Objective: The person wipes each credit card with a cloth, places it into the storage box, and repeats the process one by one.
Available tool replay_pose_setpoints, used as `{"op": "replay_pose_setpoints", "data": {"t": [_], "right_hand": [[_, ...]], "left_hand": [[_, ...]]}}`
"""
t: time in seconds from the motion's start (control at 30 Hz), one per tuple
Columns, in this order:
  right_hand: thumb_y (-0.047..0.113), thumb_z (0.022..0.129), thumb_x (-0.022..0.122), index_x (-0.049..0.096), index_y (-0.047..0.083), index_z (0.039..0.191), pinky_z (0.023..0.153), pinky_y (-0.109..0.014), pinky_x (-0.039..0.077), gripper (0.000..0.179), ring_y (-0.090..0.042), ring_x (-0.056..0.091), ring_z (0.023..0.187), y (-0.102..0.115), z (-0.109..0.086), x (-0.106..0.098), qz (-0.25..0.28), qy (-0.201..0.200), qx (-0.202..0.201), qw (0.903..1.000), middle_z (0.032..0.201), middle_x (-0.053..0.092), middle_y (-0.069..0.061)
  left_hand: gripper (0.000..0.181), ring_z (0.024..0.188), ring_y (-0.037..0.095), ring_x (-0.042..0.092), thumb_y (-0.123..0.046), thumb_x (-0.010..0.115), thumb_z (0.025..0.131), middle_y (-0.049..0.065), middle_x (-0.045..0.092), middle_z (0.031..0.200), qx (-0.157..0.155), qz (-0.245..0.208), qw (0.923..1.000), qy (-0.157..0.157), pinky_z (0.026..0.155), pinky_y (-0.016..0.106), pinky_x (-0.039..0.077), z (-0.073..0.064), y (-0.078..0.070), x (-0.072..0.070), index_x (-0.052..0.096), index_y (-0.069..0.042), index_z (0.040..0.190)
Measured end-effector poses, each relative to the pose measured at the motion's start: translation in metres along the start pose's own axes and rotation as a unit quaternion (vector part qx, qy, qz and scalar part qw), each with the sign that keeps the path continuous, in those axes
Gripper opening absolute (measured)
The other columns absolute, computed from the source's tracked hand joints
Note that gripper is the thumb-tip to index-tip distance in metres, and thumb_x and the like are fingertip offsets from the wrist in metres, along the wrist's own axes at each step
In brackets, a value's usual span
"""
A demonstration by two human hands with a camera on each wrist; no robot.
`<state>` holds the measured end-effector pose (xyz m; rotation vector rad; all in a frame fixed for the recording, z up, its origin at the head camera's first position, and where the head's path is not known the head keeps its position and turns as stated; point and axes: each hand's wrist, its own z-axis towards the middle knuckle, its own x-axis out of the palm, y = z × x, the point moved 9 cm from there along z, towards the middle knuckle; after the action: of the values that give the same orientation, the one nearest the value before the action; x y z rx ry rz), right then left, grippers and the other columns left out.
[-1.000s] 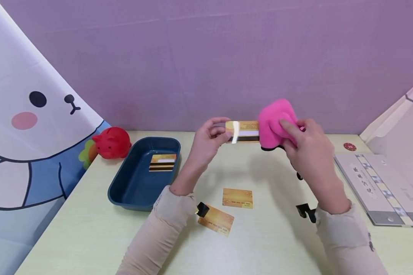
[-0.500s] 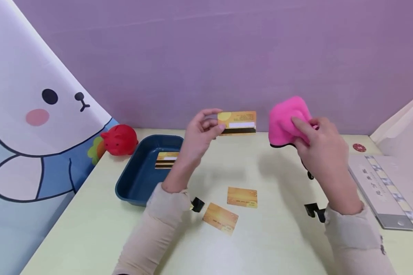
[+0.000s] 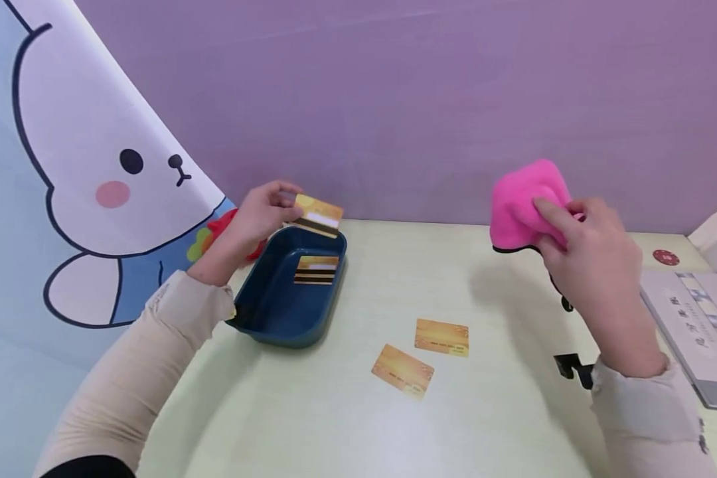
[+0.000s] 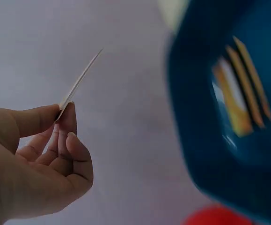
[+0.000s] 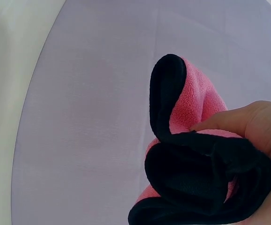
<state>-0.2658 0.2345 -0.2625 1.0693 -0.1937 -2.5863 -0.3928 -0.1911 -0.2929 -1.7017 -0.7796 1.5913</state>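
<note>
My left hand (image 3: pixel 263 216) pinches a gold bank card (image 3: pixel 318 216) by one end, between thumb and fingers. The card is held above the far end of a blue plastic tray (image 3: pixel 293 337), its striped back showing. Inside the tray lie striped gold cards (image 3: pixel 317 271), overlapping. A folded pink fleece cloth (image 3: pixel 516 206) with black edging is gripped in my right hand (image 3: pixel 603 285), raised over the right part of the table. The right wrist view shows the cloth's black lining (image 5: pixel 186 178) in loops. Two gold cards, one farther (image 3: pixel 442 337) and one nearer (image 3: pixel 402 372), lie mid-table.
Behind my left hand, a red piggy bank (image 3: pixel 222 222) is partly hidden. A red poker chip (image 3: pixel 666 257) and a flat white-and-grey box (image 3: pixel 690 332) lie at the right. Black shapes (image 3: pixel 573 369) show beside my right wrist. A purple cloth backdrop (image 3: pixel 418 113) hangs along the back edge.
The card has come out of the pink cloth in my left hand and moved left to above the tray. My right hand still holds the cloth. The head view has shifted left.
</note>
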Motion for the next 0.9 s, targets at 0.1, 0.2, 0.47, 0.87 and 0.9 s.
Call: {"op": "replay_pose_setpoints", "data": {"t": [0.1,0.2,0.47,0.87,0.9], "right_hand": [[0.007,0.086,0.069,0.07,0.016,0.126,0.057,-0.067,0.04,0.041,-0.046,0.054,0.096,-0.001,-0.001,-0.002,0.0,-0.002,0.002,1.0,0.11,0.059,-0.028],[0.007,0.086,0.068,0.071,0.016,0.125,0.056,-0.067,0.039,0.04,-0.046,0.054,0.095,-0.001,-0.003,-0.002,0.002,-0.008,0.004,1.0,0.11,0.059,-0.028],[0.005,0.087,0.064,0.071,0.016,0.123,0.057,-0.066,0.04,0.039,-0.047,0.054,0.094,0.001,-0.004,-0.002,0.002,-0.016,0.001,0.9999,0.109,0.059,-0.029],[0.005,0.087,0.066,0.071,0.015,0.124,0.057,-0.066,0.042,0.039,-0.047,0.055,0.093,0.002,-0.005,-0.002,0.004,-0.029,-0.009,0.9995,0.107,0.06,-0.029],[0.005,0.087,0.066,0.071,0.015,0.124,0.057,-0.066,0.042,0.039,-0.046,0.055,0.093,0.002,-0.005,-0.002,0.004,-0.029,-0.008,0.9995,0.108,0.06,-0.029]], "left_hand": [[0.037,0.109,0.03,0.058,-0.014,0.059,0.101,0.017,0.058,0.129,-0.026,0.047,0.9982,0.026,0.101,0.044,0.052,0.01,0.021,0.004,0.052,-0.011,0.137],[0.036,0.098,0.029,0.061,-0.012,0.06,0.099,0.021,0.061,0.124,-0.042,0.071,0.9951,0.054,0.086,0.036,0.054,0.019,0.038,0.015,0.054,-0.006,0.134],[0.039,0.093,0.029,0.061,-0.011,0.059,0.099,0.02,0.056,0.124,-0.099,0.106,0.9831,0.112,0.085,0.037,0.054,0.029,0.076,0.041,0.05,-0.003,0.136],[0.04,0.077,0.019,0.07,-0.005,0.056,0.098,0.021,0.063,0.114,-0.123,0.125,0.9772,0.12,0.079,0.039,0.056,0.034,0.089,0.052,0.049,0.001,0.137],[0.041,0.077,0.019,0.07,-0.005,0.056,0.098,0.021,0.063,0.114,-0.127,0.123,0.9769,0.12,0.08,0.04,0.056,0.034,0.09,0.052,0.049,0.001,0.138]]}}
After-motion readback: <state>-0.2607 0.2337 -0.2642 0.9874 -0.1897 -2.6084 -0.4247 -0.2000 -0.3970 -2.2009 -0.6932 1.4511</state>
